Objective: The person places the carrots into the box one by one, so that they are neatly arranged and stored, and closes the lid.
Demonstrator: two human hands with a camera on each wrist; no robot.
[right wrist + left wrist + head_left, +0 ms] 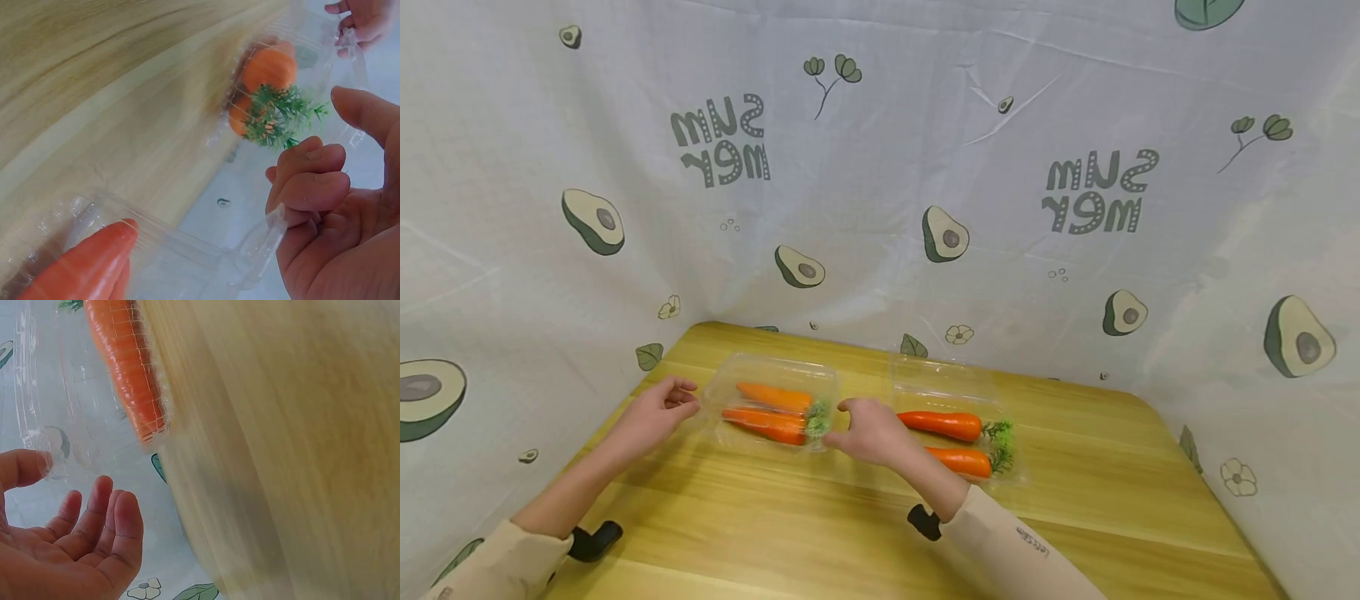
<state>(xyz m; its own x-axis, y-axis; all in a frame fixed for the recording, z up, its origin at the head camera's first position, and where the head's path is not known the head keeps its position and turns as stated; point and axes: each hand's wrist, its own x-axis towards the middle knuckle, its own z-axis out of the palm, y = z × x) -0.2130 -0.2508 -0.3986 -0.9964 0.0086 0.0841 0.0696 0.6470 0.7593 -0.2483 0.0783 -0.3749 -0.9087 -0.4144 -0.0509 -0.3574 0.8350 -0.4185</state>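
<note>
My left hand [651,417] is at the left end of a clear plastic box [721,379], its thumb tip touching or nearly touching the plastic in the left wrist view and its fingers loosely bent. Inside the box lie two orange carrots [767,425] with green tops at the right. By the box's right end is my right hand [872,429], thumb held away from bent fingers and nothing gripped between them. Whether the lid is fully down cannot be made out. In the right wrist view, carrot greens [281,115] show beyond the right hand.
Right of the right hand is a second clear box [943,381], lid raised at the back, with two carrots [943,425] in it; my right forearm partly hides it. The wooden table [820,533] meets a printed white curtain [880,167] behind and at the sides.
</note>
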